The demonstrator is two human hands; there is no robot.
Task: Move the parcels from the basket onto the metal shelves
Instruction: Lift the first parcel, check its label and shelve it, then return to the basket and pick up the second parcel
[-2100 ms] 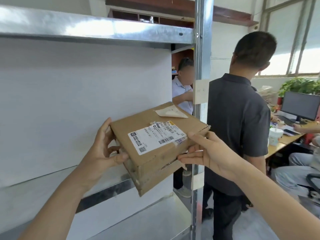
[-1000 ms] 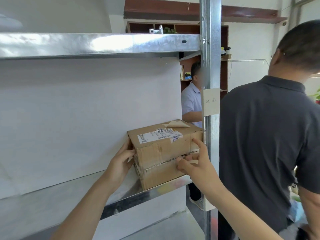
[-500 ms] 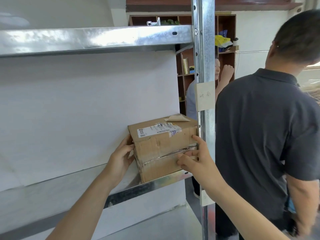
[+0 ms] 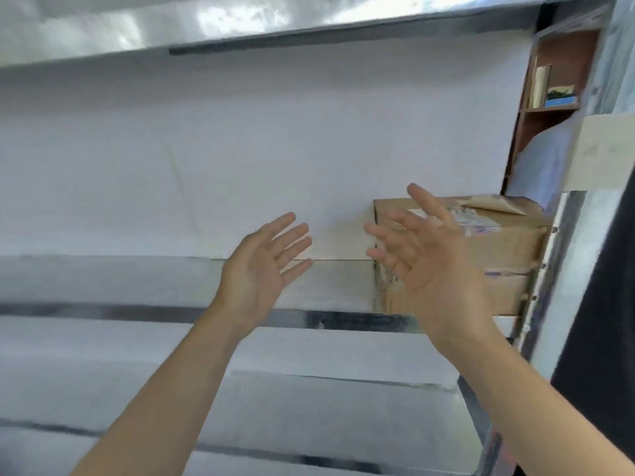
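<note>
Brown cardboard parcel [image 4: 494, 255] sits on the metal shelf [image 4: 137, 280], far right by the post | left hand [image 4: 261, 266] empty, fingers spread | right hand [image 4: 433, 266] empty, fingers spread, in front of parcel

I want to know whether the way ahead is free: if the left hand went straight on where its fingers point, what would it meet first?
Probably the white back panel, left of the cardboard parcel; the left hand is open, though depth is unclear.

White wall [image 4: 275, 149] behind; brown wood bookcase [image 4: 563, 63] at rt, bright light.
</note>
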